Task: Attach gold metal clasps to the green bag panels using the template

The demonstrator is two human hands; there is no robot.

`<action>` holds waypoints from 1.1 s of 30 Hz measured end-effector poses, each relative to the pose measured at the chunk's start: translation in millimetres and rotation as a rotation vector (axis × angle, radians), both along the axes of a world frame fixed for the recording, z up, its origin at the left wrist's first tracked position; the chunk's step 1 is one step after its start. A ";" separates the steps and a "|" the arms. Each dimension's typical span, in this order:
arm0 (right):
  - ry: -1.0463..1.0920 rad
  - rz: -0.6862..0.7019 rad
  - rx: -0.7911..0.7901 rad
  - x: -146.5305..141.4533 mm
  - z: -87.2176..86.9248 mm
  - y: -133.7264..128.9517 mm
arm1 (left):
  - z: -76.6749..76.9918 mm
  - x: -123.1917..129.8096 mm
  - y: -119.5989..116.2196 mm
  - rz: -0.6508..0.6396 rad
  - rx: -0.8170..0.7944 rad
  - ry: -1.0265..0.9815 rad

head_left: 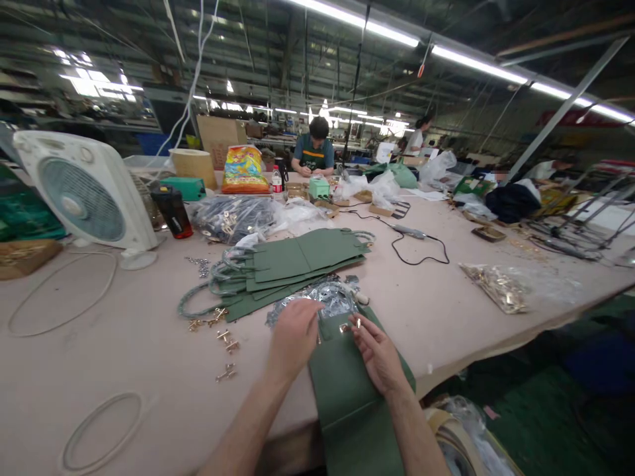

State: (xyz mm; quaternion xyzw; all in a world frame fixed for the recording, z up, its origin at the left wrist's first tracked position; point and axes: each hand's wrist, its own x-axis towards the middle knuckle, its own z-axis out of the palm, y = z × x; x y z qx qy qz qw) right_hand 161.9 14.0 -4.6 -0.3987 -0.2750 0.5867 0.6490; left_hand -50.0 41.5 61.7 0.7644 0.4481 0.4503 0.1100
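Observation:
A long dark green panel (347, 377) hangs over the table's front edge, with a rope handle and a small gold fitting (344, 328) at its upper end. My right hand (378, 354) is closed in a pinch on a small gold metal fitting (358, 322), just above the panel. At the panel's upper left edge, my left hand (296, 330) is curled with its fingertips together; what they grip is mostly hidden. Behind both hands lies a heap of clear plastic wrap (302, 297). Left of it, several green panels (302, 254) with grey-green rope handles are stacked.
Loose gold fittings (227, 340) lie left of my hands. A white fan (84, 192), a black tumbler (172, 211) and bagged hardware (233, 217) stand farther back. On the right are a corded tool (409, 231) and a bag of gold parts (499, 287). A co-worker (313, 152) sits opposite.

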 end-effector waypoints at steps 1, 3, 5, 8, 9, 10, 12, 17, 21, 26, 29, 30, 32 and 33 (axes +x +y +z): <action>-0.002 -0.008 0.003 -0.4 -1.5 0.0 | 4.6 6.0 0.6 -0.088 -0.036 0.093; -0.016 -0.021 0.013 -0.3 -4.5 -0.3 | 9.7 20.1 3.4 -0.176 -0.116 0.242; -0.033 -0.027 0.030 2.5 -6.8 -0.4 | 11.7 34.1 9.6 -0.196 -0.153 0.346; -0.073 -0.080 0.053 15.0 -9.2 0.9 | 13.7 51.7 27.5 -0.221 -0.132 0.476; -0.104 -0.105 0.055 20.9 -9.8 1.8 | 14.2 57.1 35.4 -0.235 -0.112 0.521; -0.146 -0.133 0.054 27.1 -10.4 2.9 | 14.3 62.7 43.8 -0.255 -0.091 0.563; -0.246 -0.177 0.048 38.2 -11.4 5.6 | 13.1 74.3 61.0 -0.313 -0.053 0.626; -0.370 -0.236 0.015 47.9 -16.6 12.4 | 1.2 99.2 93.3 -0.507 -0.001 0.734; -0.457 -0.296 0.018 48.3 -22.7 14.0 | -4.0 105.0 105.2 -0.563 -0.013 0.799; -0.894 -0.460 0.105 45.4 -20.6 7.8 | 5.0 114.5 114.9 -0.609 -0.108 0.835; -1.101 -0.393 0.225 37.2 -17.4 5.7 | 12.9 128.6 113.4 -0.605 -0.221 0.798; -1.132 -0.339 0.260 34.6 -17.2 6.3 | 15.4 134.2 110.9 -0.593 -0.256 0.766; -1.161 -0.258 0.298 31.5 -17.9 9.2 | 20.1 144.6 103.4 -0.564 -0.318 0.679; -1.160 -0.241 0.299 31.6 -18.4 11.2 | 22.2 148.6 99.2 -0.550 -0.346 0.631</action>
